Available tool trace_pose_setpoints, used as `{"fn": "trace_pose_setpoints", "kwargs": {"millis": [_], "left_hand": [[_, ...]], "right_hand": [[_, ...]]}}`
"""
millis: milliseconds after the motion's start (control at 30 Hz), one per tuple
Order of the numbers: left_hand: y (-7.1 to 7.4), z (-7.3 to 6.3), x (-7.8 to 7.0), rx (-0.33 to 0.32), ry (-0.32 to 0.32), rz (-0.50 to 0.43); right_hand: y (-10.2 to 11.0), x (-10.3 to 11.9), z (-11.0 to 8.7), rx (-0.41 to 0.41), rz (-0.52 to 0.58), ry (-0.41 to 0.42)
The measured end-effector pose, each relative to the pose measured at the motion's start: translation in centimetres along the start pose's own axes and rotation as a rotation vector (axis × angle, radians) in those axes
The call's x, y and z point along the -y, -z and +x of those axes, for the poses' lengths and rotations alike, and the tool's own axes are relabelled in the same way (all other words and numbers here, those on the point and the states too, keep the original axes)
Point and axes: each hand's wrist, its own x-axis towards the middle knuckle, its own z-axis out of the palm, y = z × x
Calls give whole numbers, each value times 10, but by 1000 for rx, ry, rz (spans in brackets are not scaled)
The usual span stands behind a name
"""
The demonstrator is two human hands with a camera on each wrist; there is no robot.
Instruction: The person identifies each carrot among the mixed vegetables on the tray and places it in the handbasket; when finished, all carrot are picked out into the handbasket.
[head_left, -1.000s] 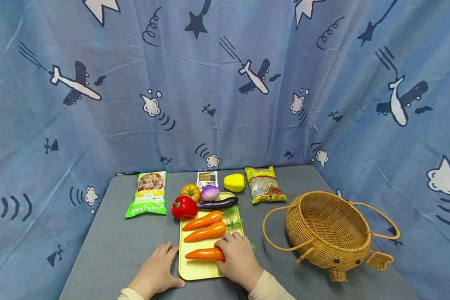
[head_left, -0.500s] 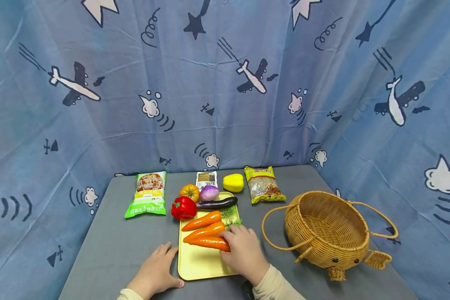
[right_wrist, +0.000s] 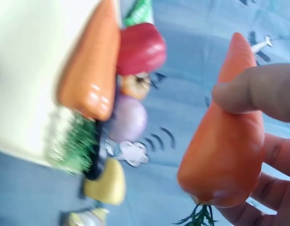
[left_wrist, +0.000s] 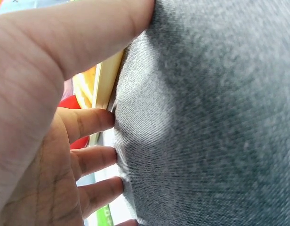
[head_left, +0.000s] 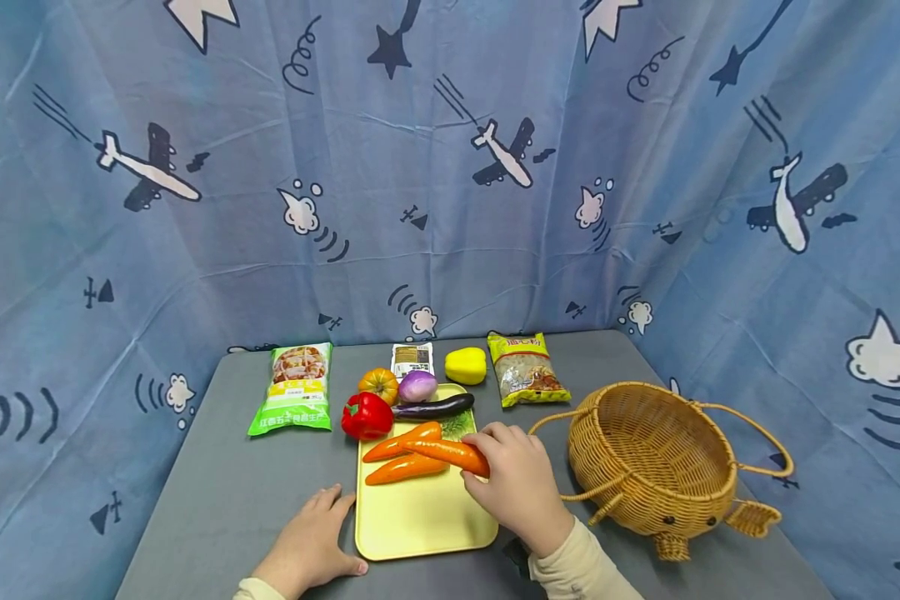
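Note:
My right hand (head_left: 521,487) grips a carrot (head_left: 450,452) between thumb and fingers, lifted over the right side of the yellow tray (head_left: 427,529). In the right wrist view, the held carrot (right_wrist: 222,160) shows its green leaves hanging at the thick end. Two other carrots lie on the tray, the nearer carrot (head_left: 405,469) and one behind it (head_left: 390,447). Flat on the grey table, my left hand (head_left: 307,542) rests beside the tray's left edge, fingers spread and holding nothing. An eggplant (head_left: 435,407) lies across the tray's far end.
A wicker basket (head_left: 607,450) with handles stands at right. Around the tray's far end are a red bell pepper (head_left: 367,417), a small pumpkin (head_left: 378,383) and a purple onion-like vegetable (head_left: 418,386). Further back lie a yellow pepper (head_left: 466,366), a green-white bag (head_left: 296,387) and a yellow bag (head_left: 528,371).
My right hand has lifted the carrot from the tray's near part and carried it away from me and rightward, over the other carrots' thick ends. The left hand stays in place.

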Motion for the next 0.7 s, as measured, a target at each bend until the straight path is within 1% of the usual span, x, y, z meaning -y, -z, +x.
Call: {"fn": "trace_pose_setpoints", "kwargs": {"millis": [67, 133, 267, 333, 433, 567, 700], "left_hand": [[0, 0, 0, 0, -2, 1], [0, 0, 0, 1, -2, -1], [-1, 0, 0, 1, -6, -2], [-1, 0, 0, 0, -9, -1], [-1, 0, 1, -2, -11, -2], [-2, 1, 2, 0, -3, -3], [-2, 0, 2, 3, 6, -4]], "right_hand": [[10, -4, 2, -22, -4, -15], [20, -9, 5, -63, -9, -24], [41, -30, 9, -164, -21, -70], [53, -43, 8, -207, -32, -114], [70, -61, 5, -250, -48, -205], [89, -82, -3, -251, -57, -352], [99, -101, -16, -203, -71, -494]]}}
